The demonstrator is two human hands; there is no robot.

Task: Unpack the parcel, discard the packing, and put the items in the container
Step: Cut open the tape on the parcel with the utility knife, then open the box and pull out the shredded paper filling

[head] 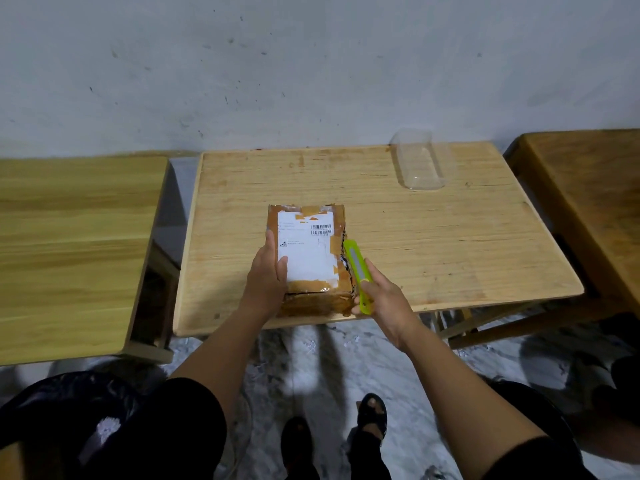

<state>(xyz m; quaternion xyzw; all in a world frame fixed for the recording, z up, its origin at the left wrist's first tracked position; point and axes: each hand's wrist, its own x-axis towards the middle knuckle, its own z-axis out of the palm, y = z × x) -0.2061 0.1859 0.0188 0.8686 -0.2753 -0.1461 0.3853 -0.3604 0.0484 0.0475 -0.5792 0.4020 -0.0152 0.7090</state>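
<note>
A taped brown cardboard parcel (311, 258) with a white shipping label lies near the front edge of the small wooden table (433, 244). My left hand (268, 275) rests on the parcel's left side, thumb on the label, holding it down. My right hand (381, 299) grips a lime-green utility knife (358, 271) whose tip lies along the parcel's torn right edge. A clear plastic container (419, 161) stands at the table's back right, apart from both hands.
A second wooden table (69, 244) stands to the left and a darker one (588, 195) to the right. A bin lined with a black bag (69, 420) sits on the floor at lower left. My sandalled feet (370, 417) stand below the table.
</note>
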